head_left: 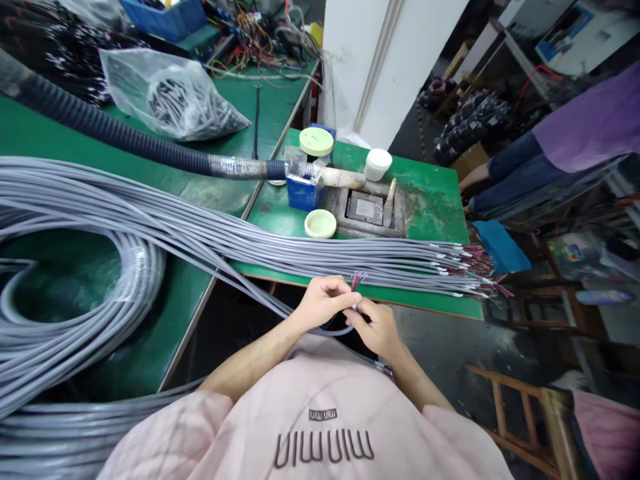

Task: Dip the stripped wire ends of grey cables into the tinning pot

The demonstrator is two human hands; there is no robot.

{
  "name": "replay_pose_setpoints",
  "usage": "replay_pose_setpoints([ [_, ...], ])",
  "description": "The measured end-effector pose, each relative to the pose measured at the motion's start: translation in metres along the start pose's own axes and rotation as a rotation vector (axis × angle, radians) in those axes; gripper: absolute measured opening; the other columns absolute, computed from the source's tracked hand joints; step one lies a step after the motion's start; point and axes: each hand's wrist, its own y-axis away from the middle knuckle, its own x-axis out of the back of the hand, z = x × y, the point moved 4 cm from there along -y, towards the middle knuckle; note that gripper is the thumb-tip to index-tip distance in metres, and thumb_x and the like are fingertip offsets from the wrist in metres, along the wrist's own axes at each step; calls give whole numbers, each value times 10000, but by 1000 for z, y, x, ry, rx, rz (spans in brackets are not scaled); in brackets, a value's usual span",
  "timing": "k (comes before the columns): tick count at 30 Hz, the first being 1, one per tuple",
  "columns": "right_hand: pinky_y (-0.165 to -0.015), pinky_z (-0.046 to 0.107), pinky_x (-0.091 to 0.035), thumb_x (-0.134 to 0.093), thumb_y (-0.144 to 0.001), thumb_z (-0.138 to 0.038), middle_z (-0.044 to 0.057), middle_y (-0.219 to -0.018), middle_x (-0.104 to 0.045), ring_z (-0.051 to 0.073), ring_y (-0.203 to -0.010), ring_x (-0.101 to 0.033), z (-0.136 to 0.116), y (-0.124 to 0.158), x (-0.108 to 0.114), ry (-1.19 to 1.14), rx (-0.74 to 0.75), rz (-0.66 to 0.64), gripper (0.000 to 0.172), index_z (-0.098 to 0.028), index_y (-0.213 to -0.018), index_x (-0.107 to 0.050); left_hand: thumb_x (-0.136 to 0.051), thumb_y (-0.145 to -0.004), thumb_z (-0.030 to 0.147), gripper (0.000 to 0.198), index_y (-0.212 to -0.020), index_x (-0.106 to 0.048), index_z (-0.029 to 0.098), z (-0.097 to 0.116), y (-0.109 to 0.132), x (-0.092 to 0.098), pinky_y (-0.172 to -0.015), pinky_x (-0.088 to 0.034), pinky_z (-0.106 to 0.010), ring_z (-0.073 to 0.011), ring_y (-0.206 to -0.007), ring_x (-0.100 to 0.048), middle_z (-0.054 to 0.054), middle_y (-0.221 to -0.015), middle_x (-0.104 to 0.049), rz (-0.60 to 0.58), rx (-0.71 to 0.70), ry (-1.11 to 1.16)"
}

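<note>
Both hands are working at one cable end, in front of the shirt, just off the near bench (pixel 440 193) edge. L hand (pixel 323 303) is pinching w/ thumb + fingertips at the base of the bare wires (pixel 356 281); fingers are closing on the cable (pixel 341 332) end there. R hand (pixel 377 327) is meeting it from the other side, thumb + index gripping approx the same spot, w/ a small white bit showing between the tips; can't tell if that's tape or filler. Wires (red, blue, some pale tips) are sticking up & fanning out above the fingers. Cable is curving in under L wrist & up into the grip.

On the bench, the bundle (pixel 325 253) is lying lengthwise, stripped ends pointing R; the coil (pixel 145 267) is sitting L. Metal unit (pixel 369 208) is standing behind the bundle, hose (pixel 150 143) nozzle next to it.

Step in hand, prob.: sorting/tidying wires at the stripped end. Next move is prob. calling for one hand steadying the jacket & the other's tips separating strands gently, w/o bending any.
</note>
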Motion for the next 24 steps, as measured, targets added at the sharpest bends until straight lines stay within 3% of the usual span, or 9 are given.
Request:
replay_pose_setpoints([
  [5,-545,266,-475,-539,-904,-272,10,-637,-690,158,-554,-627,2,-2,-6,85,145,-17,191,-234,-752,-648,-780,-654,425,440,-451,-494,159,2,1,0,-417,-307,-208,-48,-429,-393,43,-468,-458,55,-32,-31],
  [9,-548,266,-473,-520,-919,-286,11,-648,-690,158,-567,-625,4,-3,-6,69,129,-46,222,-237,-744,-647,-753,-689,422,468,-464,-435,163,-2,1,-3,-407,-289,-204,-36,-398,-366,57,-457,-439,89,5,-1],
  [15,-541,258,-474,-525,-907,-288,-17,-593,-658,147,-529,-619,9,-2,2,-5,17,-28,235,-244,-699,-623,-810,-612,405,330,-700,-613,155,-6,-2,-1,-459,-392,-212,-70,-438,-487,27,-561,-603,-131,139,164],
  [20,-576,252,-483,-528,-903,-287,-23,-614,-670,147,-563,-633,13,-1,2,-41,-32,-52,183,-243,-761,-634,-746,-709,433,300,-793,-703,148,-3,-8,21,-568,-434,-214,-77,-540,-523,5,-607,-622,38,39,130],
  [24,-583,242,-468,-530,-901,-272,-18,-618,-670,139,-572,-631,13,-3,-1,-55,-37,-92,198,-223,-738,-629,-798,-662,373,259,-756,-708,149,3,-10,20,-584,-460,-227,-90,-570,-559,-7,-660,-661,38,22,124],
])
